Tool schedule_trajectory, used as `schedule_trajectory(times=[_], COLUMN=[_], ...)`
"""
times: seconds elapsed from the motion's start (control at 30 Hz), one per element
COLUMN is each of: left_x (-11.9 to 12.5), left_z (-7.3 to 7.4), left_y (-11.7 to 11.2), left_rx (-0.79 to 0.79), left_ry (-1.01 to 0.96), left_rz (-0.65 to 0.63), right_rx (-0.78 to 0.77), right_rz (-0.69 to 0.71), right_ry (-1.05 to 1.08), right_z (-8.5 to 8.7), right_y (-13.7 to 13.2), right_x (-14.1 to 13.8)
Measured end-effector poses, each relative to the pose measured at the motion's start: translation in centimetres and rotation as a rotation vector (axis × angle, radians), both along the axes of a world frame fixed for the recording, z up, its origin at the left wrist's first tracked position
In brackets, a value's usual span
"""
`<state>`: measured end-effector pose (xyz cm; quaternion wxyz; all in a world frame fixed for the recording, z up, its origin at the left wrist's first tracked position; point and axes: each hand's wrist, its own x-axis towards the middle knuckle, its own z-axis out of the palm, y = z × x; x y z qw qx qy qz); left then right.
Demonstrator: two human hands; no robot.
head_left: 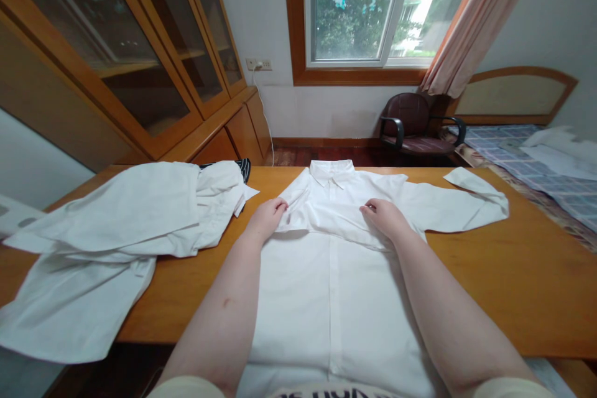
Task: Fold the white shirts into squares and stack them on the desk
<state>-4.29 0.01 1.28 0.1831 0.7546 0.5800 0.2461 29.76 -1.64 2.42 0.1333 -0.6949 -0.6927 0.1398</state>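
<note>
A white collared shirt (298, 298) lies front side up on the wooden table, its collar at the far side and its button strip running toward me. One sleeve stretches out flat to the right, with its cuff end bent back. A band of the shirt's cloth lies bunched across the chest. My left hand (267, 219) pinches the cloth by the left shoulder. On the right of the chest, my right hand (386, 217) has its fingers closed on the bunched cloth; its fingertips are partly hidden.
A heap of white garments (125, 205) covers the table's left side, with a dark striped cloth (245, 169) behind it. The wooden table (522, 286) extends to the right. Beyond stand a glass-door cabinet (186, 106), an armchair (415, 124) and a bed (527, 143).
</note>
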Motion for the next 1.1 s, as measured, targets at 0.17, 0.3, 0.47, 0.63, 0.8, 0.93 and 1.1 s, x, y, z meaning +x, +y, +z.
schedule_trajectory(times=[0.17, 0.3, 0.47, 0.63, 0.8, 0.93, 1.1], left_x=[0.3, 0.2, -0.3, -0.7, -0.2, 0.5, 0.5], left_z=[-1.1, -1.4, -1.3, -0.6, 0.2, 0.1, -0.1], left_y=[0.7, 0.7, 1.2, 1.1, 0.3, 0.0, 0.2], left_rx=[0.07, 0.039, 0.033, 0.174, 0.182, 0.124, 0.077], left_ry=[0.308, 0.4, 0.385, 0.259, 0.221, 0.225, 0.262], left_rz=[0.052, 0.188, 0.273, 0.329, 0.181, 0.098, 0.157], right_rx=[0.146, 0.107, 0.014, -0.182, -0.299, -0.339, -0.378], right_rz=[0.052, -0.032, -0.1, -0.129, -0.087, -0.08, -0.105], right_ry=[-0.051, -0.023, -0.043, -0.095, -0.118, -0.13, -0.164], right_z=[0.0, 0.4, 1.1, 0.6, -0.5, -0.7, -0.4], right_y=[0.1, -0.1, -0.1, 0.3, 0.6, 0.8, 0.9], right_x=[0.0, 0.2, 1.0, 2.3, 2.9, 2.8, 3.1])
